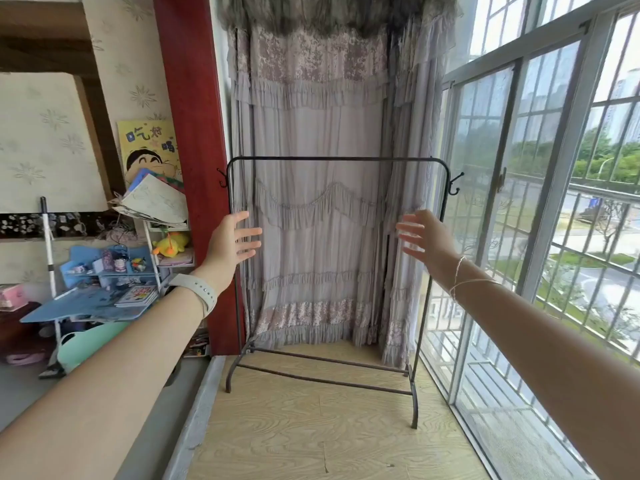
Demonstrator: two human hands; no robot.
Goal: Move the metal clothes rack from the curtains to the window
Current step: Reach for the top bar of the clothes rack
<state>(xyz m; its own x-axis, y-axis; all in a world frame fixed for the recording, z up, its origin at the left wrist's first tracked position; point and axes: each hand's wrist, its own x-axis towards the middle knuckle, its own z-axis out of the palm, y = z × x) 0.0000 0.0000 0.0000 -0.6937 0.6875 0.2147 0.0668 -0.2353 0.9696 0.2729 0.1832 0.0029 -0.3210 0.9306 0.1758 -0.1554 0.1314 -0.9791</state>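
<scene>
A dark metal clothes rack (332, 159) stands empty on the wooden platform, right in front of the lilac ruffled curtains (318, 133). It has a rounded top bar, two side posts with hooks, and two low crossbars on curved feet. My left hand (232, 244) is open with fingers spread, just beside the rack's left post at mid height. My right hand (429, 242) is open too, close to the right post. Neither hand grips the rack. The barred sliding window (540, 202) runs along the right side.
A red pillar (194, 150) stands left of the rack. Beyond it a cluttered shelf (138, 258) holds books, toys and papers. The wood-grain platform floor (311, 438) stretches toward me, with a grey step edge (197, 424) on its left.
</scene>
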